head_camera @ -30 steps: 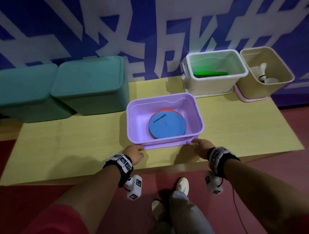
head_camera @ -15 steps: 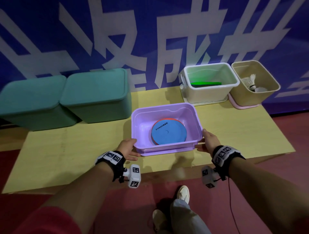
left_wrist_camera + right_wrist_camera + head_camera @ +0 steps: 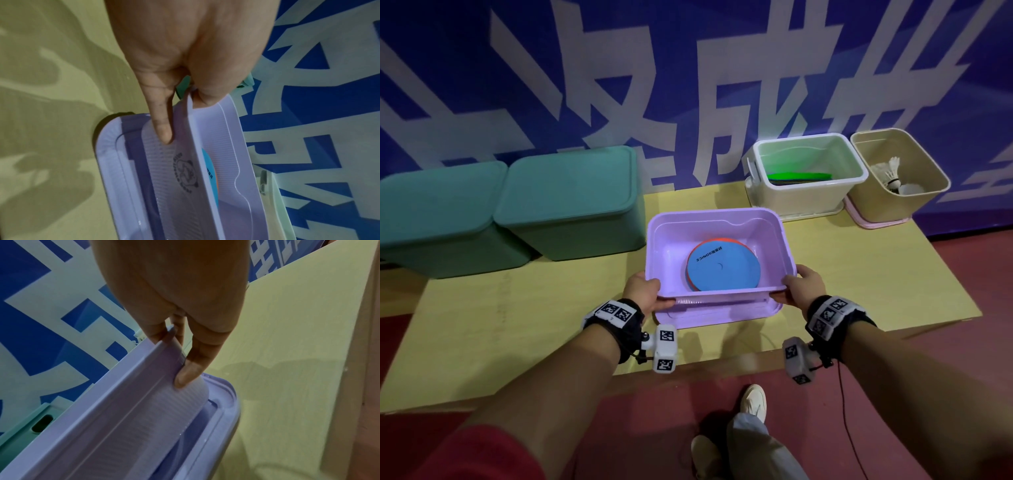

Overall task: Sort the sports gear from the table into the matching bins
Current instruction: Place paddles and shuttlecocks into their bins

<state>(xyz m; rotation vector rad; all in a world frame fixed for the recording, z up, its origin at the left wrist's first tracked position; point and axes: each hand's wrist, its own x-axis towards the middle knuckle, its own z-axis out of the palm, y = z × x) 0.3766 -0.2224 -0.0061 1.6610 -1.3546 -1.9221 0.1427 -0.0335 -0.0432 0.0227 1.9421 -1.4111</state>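
A purple bin (image 3: 664,246) holds a blue disc (image 3: 723,265) stacked on an orange one. My left hand (image 3: 642,291) grips its near left corner, thumb inside the rim (image 3: 193,138) and a finger (image 3: 162,129) along the outer wall. My right hand (image 3: 804,284) grips the near right corner in the same way, thumb over the rim (image 3: 123,386). The bin is raised off a purple lid (image 3: 722,313) that lies flat on the yellow table (image 3: 517,325). The lid (image 3: 111,154) shows below the bin in the left wrist view, and its corner (image 3: 224,410) shows in the right wrist view.
Two teal lidded bins (image 3: 568,202) (image 3: 438,216) stand at the back left. A white bin (image 3: 756,185) with flat green gear (image 3: 799,176) and a beige bin (image 3: 866,192) with shuttlecocks (image 3: 890,168) stand at the back right. A blue banner rises behind the table.
Both hands slid from the bin's near edge to its near corners and took hold. The bin has come up off the purple lid, which now shows beneath it.
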